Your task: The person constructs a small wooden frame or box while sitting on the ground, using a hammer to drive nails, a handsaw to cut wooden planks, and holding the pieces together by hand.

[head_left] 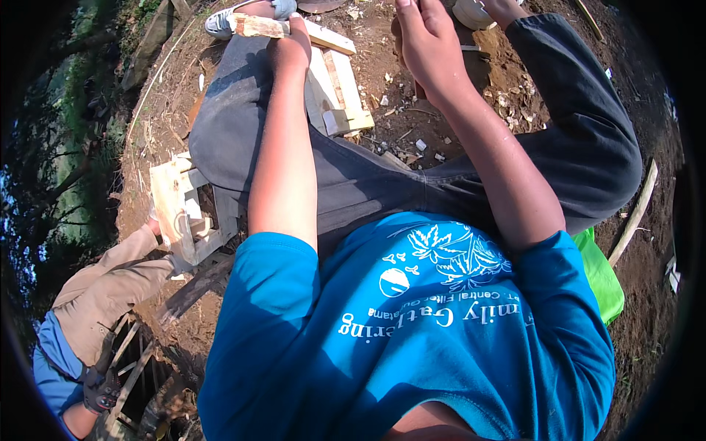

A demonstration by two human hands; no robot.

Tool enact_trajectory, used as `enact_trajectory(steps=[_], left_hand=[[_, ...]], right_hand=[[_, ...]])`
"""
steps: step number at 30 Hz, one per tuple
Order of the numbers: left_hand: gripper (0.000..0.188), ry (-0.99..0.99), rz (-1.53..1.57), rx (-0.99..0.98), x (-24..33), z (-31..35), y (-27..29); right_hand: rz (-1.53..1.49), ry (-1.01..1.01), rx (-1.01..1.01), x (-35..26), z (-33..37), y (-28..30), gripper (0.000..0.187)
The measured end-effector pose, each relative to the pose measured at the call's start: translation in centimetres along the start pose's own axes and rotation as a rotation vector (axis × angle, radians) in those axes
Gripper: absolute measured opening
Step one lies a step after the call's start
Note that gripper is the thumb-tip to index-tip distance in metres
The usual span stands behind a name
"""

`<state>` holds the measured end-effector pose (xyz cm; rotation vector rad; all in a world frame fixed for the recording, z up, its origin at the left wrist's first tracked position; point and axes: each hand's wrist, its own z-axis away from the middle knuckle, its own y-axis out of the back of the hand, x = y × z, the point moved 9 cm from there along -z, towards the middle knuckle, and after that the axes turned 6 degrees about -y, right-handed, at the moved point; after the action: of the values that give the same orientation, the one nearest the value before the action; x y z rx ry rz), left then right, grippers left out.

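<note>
My left hand is closed on a rough, pale piece of wood, its thumb lying along the top. Just below that hand, between my legs, stands a small frame of light wooden slats. To the right of the frame my right hand is held up with its fingers curled. A brownish edge shows beside those fingers, but I cannot make out what it belongs to. Under the right forearm, a dark shape near the ground is mostly hidden.
Left of my leg sits another wooden frame. Beside it is another person in beige trousers, with a dark gloved hand near some sticks. Wood chips litter the soil. A long stick and green fabric lie at right.
</note>
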<state>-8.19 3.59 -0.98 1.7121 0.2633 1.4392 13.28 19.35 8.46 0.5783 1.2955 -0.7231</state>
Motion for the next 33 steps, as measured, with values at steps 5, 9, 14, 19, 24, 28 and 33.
enact_trajectory(steps=[5,9,14,19,24,28,33], left_hand=[[0.055,0.04,-0.012,-0.118,2.4,1.0,-2.3],[0.056,0.029,-0.028,-0.049,1.0,2.2,0.0],[0.057,0.042,-0.128,-0.041,1.5,0.8,-0.7],[0.056,0.006,0.063,0.004,1.0,0.8,-1.1],[0.055,0.046,-0.054,0.034,-0.4,0.4,0.3],[0.056,0.031,-0.087,-0.064,4.0,1.4,-1.6],[0.059,0.079,-0.013,-0.021,0.4,0.9,-0.1]], right_hand=[[0.463,-0.261,-0.004,10.4,2.1,-1.7,0.029],[0.35,-0.316,-0.041,11.1,2.9,-0.1,0.03],[0.185,0.068,0.229,1.2,-0.1,1.6,0.025],[0.499,-0.364,-0.212,10.2,2.8,-0.3,0.034],[0.145,-0.057,0.048,0.2,0.2,0.5,0.027],[0.453,-0.171,-0.051,8.4,1.1,-1.4,0.027],[0.368,-0.228,-0.072,7.3,0.6,0.8,0.031]])
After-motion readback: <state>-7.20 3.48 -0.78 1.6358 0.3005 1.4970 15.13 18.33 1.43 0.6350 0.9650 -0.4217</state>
